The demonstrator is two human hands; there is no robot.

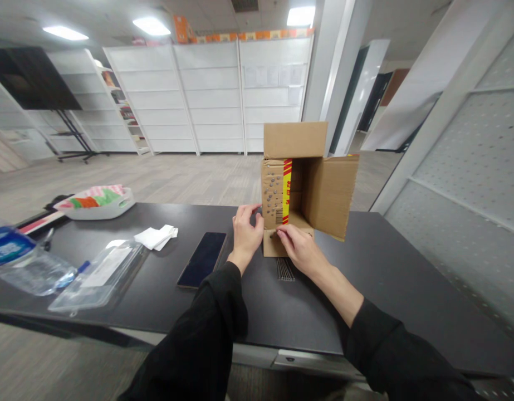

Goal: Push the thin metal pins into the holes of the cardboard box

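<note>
My left hand [246,231] is cupped against the near left side of the cardboard box [300,186], fingers loosely curled on it. My right hand [300,248] pinches the lower front flap [277,245], fingertips pressed together. The box lies on its side on the counter [386,278], opening toward me. If I tug too hard, I reckon it slides or tips. My phone [202,259] sits just left of my left hand.

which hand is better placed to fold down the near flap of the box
Right, probably. The right hand already rests on the near flap of the box; the left hand steadies its left side.
</note>
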